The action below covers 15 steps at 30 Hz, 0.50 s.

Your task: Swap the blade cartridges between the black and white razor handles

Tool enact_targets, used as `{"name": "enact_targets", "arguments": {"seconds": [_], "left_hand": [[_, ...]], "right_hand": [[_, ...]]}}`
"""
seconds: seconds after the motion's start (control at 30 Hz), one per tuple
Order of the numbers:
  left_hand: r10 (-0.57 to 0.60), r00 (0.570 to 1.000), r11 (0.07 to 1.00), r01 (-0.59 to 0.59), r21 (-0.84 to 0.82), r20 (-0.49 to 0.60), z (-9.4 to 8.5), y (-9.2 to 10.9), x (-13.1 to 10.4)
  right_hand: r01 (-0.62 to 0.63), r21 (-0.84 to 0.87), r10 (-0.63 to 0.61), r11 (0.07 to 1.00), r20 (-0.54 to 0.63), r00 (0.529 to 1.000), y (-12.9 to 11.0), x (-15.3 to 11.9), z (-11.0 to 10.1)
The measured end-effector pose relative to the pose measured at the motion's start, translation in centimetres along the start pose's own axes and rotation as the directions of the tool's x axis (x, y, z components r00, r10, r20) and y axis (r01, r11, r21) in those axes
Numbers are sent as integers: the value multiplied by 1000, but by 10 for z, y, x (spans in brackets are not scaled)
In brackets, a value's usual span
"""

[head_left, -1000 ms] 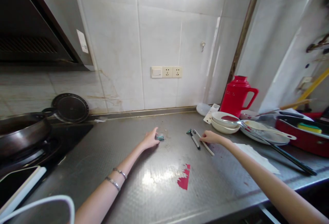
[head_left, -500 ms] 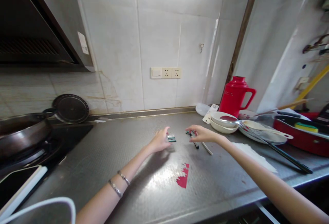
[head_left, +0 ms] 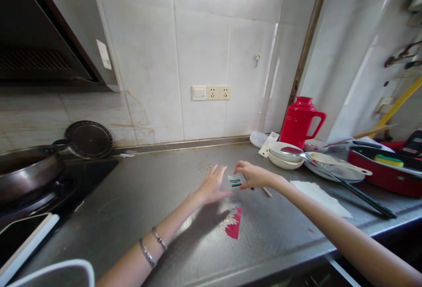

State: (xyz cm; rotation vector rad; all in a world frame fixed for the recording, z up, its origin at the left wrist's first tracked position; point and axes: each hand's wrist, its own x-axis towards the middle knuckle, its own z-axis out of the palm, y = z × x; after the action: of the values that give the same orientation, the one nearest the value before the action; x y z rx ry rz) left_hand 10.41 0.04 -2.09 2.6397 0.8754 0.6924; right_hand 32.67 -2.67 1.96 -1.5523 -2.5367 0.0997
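Observation:
My left hand (head_left: 213, 186) is above the steel counter, fingers spread and holding nothing. Close to its right, my right hand (head_left: 252, 175) has its thumb and fingers curled round the edge of a small clear packet with dark green stripes (head_left: 235, 183). The packet's exact kind is too small to make out. Partly hidden behind my right hand, a thin white stick-like piece (head_left: 267, 192) lies on the counter, with a dark one beside it. Nearer to me is a torn red scrap (head_left: 234, 226), flat on the metal.
A red thermos jug (head_left: 296, 122), stacked bowls (head_left: 285, 161), a plate with a ladle, and a red pan (head_left: 384, 175) stand at right. White paper (head_left: 319, 197) lies before them. At left are a pot (head_left: 31, 164) on the stove and a white-edged device (head_left: 29, 243).
The striped packet has moved right, from beside my left hand to my right hand's fingers. My left hand has shifted slightly right and its fingers have spread.

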Motion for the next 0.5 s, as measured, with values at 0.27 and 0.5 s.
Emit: {"name": "enact_targets", "arguments": {"seconds": [0.27,0.5], "left_hand": [[-232,972,971,233,47,-27,-11,-56,-18],[-281,952,957,288,41,-121,-14,-86,-29]], "right_hand": [[-312,-50,315,949,75,946,100,-25,-5],[-408,-38,410,912,64,910,134,-30,4]]}}
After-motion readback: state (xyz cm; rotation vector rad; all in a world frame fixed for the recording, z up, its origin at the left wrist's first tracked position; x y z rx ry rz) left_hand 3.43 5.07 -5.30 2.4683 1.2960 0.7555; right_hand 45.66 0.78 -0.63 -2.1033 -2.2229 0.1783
